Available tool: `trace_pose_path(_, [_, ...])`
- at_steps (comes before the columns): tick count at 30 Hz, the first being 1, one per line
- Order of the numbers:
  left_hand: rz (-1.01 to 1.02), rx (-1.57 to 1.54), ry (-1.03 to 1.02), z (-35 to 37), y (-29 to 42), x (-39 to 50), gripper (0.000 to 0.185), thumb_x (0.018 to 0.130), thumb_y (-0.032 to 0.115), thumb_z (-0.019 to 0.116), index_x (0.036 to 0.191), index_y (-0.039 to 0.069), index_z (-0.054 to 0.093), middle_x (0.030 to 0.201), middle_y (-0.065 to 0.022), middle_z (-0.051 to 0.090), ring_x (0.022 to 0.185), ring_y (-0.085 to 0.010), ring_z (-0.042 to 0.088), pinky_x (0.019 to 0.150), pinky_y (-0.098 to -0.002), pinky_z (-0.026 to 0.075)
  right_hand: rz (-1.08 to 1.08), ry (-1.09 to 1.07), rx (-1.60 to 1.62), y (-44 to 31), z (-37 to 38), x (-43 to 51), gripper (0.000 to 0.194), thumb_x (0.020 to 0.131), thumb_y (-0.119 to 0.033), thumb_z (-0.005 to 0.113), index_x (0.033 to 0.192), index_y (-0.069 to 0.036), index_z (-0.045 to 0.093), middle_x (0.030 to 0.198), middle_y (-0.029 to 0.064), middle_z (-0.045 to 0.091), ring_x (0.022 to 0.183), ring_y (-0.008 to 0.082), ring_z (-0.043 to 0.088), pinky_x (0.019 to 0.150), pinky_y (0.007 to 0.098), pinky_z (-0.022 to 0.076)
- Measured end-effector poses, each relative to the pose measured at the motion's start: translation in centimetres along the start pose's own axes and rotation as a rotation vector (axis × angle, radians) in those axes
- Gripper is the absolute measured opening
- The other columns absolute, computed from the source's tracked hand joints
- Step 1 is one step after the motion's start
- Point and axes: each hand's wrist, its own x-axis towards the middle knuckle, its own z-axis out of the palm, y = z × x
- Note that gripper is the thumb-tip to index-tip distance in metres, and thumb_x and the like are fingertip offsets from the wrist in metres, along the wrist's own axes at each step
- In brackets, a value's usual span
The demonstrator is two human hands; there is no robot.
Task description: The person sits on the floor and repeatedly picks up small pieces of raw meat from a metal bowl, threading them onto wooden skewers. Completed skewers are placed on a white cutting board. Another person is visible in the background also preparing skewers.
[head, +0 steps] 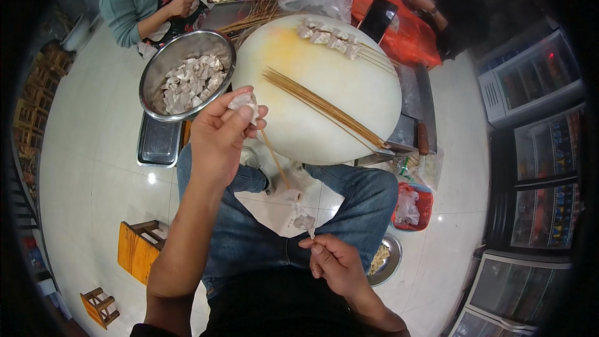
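Note:
Pinched between the thumb and fingers of my left hand [229,133] is a pale, greyish piece of food [245,103], likely meat, near the upper end of a thin wooden skewer [273,154]. Several similar pieces [302,213] are threaded lower on that skewer, close to my right hand [334,260], whose fingers are closed on its lower end. A steel bowl [150,72] holding more such pieces stands beyond my left hand. On the round white board [252,51] lie a bundle of bare skewers [323,107] and several loaded skewers [330,37].
A wooden-handled tool [422,138] lies at the board's right. Left of it is a dark metal tray [159,142]. A phone [379,16] and red plastic bag [412,37] are at the back. Two people work opposite. Wooden stools, a red-lined bin [428,206] and another bowl [397,260] stand below.

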Motion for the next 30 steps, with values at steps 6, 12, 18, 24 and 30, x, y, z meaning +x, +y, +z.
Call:
trace_pose_path(6, [-0.005, -0.043, -0.05, 0.1, 0.5, 0.0, 0.032, 0.088, 0.01, 0.06, 0.118, -0.002, 0.055, 0.091, -0.0155, 0.067, 0.076, -0.0153, 0.063, 0.065, -0.0225, 0.046, 0.006, 0.002, -0.047, -0.3, 0.2, -0.1, 0.023, 0.098, -0.016, 0.045, 0.109, 0.0, 0.057, 0.064, 0.0003, 0.049, 0.055, 0.0058, 0.047, 0.051, 0.0202, 0.0394])
trace_pose_path(12, [-0.008, -0.051, -0.055, 0.3, 0.6, -0.1, 0.033, 0.088, 0.011, 0.06, 0.118, -0.002, 0.055, 0.091, -0.0156, 0.067, 0.076, -0.0156, 0.063, 0.064, -0.0229, 0.046, -0.015, 0.008, -0.047, -0.3, 0.2, -0.1, 0.023, 0.098, -0.015, 0.045, 0.11, 0.0, 0.057, 0.064, 0.0001, 0.049, 0.055, 0.0058, 0.047, 0.051, 0.02, 0.0393])
trace_pose_path(18, [0.0, -0.059, -0.054, 0.1, 0.5, 0.0, 0.033, 0.088, 0.011, 0.061, 0.117, -0.003, 0.056, 0.09, -0.0158, 0.067, 0.074, -0.0153, 0.063, 0.063, -0.0229, 0.047, 0.016, 0.003, -0.061, -0.6, 0.2, -0.1, 0.023, 0.098, -0.015, 0.045, 0.11, 0.0, 0.058, 0.064, 0.0001, 0.049, 0.055, 0.0056, 0.047, 0.051, 0.0199, 0.0391])
trace_pose_path(24, [0.001, -0.069, -0.058, 0.3, 0.5, -0.2, 0.033, 0.087, 0.01, 0.061, 0.117, -0.003, 0.056, 0.089, -0.0155, 0.067, 0.073, -0.0156, 0.063, 0.063, -0.0225, 0.047, 0.011, 0.008, -0.075, -0.7, 0.4, -0.1, 0.023, 0.098, -0.015, 0.045, 0.109, 0.001, 0.058, 0.064, 0.0002, 0.05, 0.054, 0.0057, 0.048, 0.051, 0.0199, 0.039])
trace_pose_path(30, [-0.016, -0.035, -0.031, 0.7, 0.5, -0.6, 0.033, 0.086, 0.007, 0.062, 0.117, -0.003, 0.056, 0.089, -0.0154, 0.067, 0.074, -0.0161, 0.064, 0.063, -0.0228, 0.047, 0.014, 0.01, -0.081, -0.8, 0.4, -0.1, 0.023, 0.098, -0.014, 0.045, 0.108, 0.001, 0.058, 0.063, 0.0004, 0.049, 0.054, 0.0058, 0.047, 0.05, 0.02, 0.0385])
